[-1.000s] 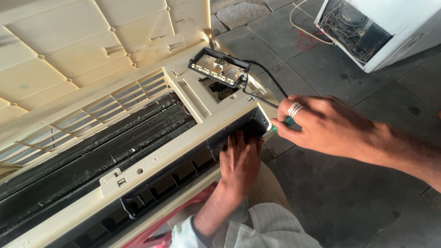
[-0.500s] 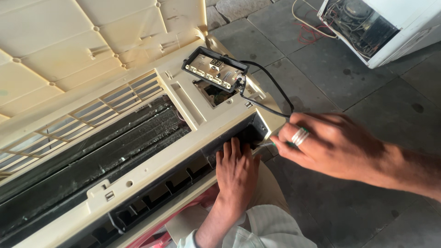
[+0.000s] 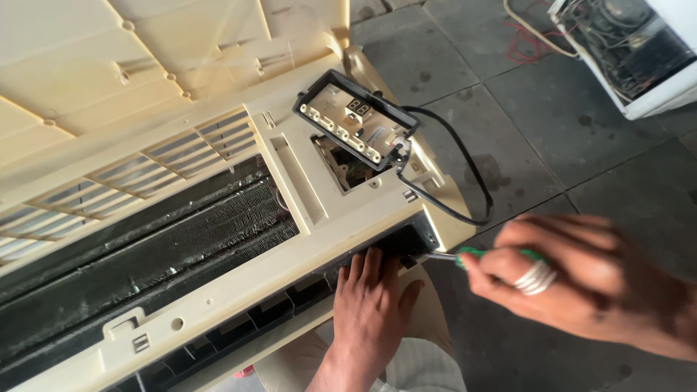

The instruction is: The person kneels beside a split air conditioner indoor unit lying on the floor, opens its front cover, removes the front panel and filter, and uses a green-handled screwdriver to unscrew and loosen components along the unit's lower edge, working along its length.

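Two bare hands and forearms come into the head view from the bottom and right edges. The left hand (image 3: 372,305) has no ring, watch or glove; its wrist and forearm are uncovered down to the lower edge. The right hand (image 3: 573,279) is blurred and wears a broad silver-coloured ring (image 3: 536,277) made of several stacked bands on one finger; which finger cannot be told. Its forearm is also uncovered, with no sleeve in sight. Below the left forearm shows pale cream-coloured clothing (image 3: 428,366), softly creased, covering the person's lap or legs.
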